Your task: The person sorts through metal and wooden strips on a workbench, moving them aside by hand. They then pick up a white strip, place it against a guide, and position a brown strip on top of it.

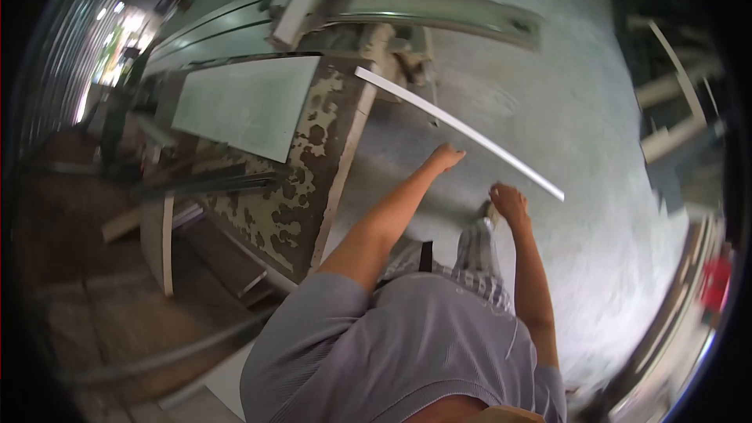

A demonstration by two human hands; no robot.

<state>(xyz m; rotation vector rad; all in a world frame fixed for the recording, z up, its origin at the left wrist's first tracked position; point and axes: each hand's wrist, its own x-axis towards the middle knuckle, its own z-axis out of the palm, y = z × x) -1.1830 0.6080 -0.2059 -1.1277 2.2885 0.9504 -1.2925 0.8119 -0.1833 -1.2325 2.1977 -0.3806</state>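
Observation:
A long, narrow white strip [462, 129] slants across the view beyond both hands, its upper left end by the worn table's edge. What holds it up, if anything, I cannot tell. My left hand [447, 158] is closed just below the middle of the strip, apart from it, with nothing visible in it. Lower and to the right, my right hand [509, 201] has its fingers curled, also apart from the strip, and no object shows in it.
A worn brown table [319, 180] with a pale green-white panel [251, 106] stands at left. Behind is a metal beam [446, 12]. Boards [168, 243] lie below the table at left. More boards [666, 345] and a red object [714, 282] are at right, over pale floor [580, 266].

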